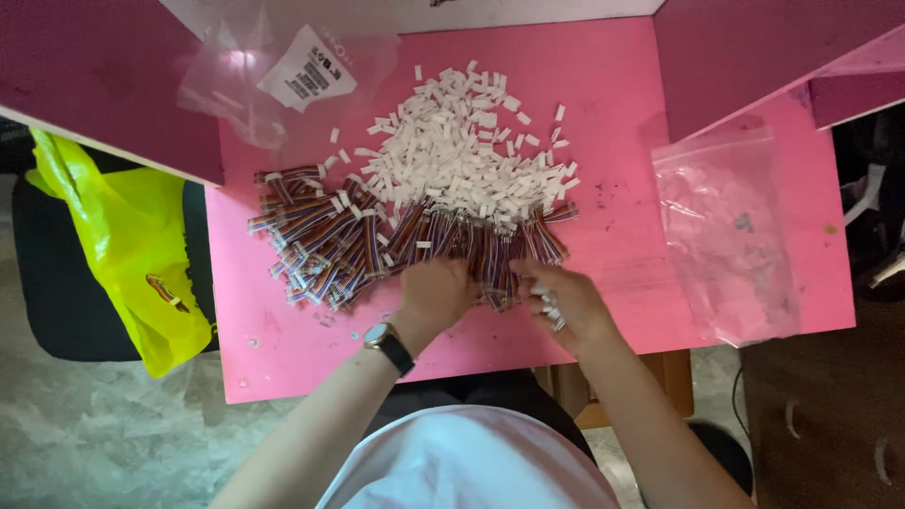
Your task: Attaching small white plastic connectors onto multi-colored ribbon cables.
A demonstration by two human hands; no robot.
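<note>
Both hands work at the near edge of the wire heap [405,247] on the pink table [622,141]. The left hand [434,294] is curled, fingers pressed into the wires. The right hand [564,303] pinches several white connectors [549,303]. A connector pile [462,151] lies just beyond the wires. 2 clear bags: one far left [283,75], one right [726,226].

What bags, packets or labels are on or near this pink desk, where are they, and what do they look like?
Clear plastic bag: desk's top left corner, crumpled, see-through.
Label: on that bag, white rectangle, dark print.
Second clear bag: right side of the desk, flat, upright oblong, empty-looking.
Yellow plastic bag: hanging off the desk's left edge, bright yellow-green, crumpled.
</note>
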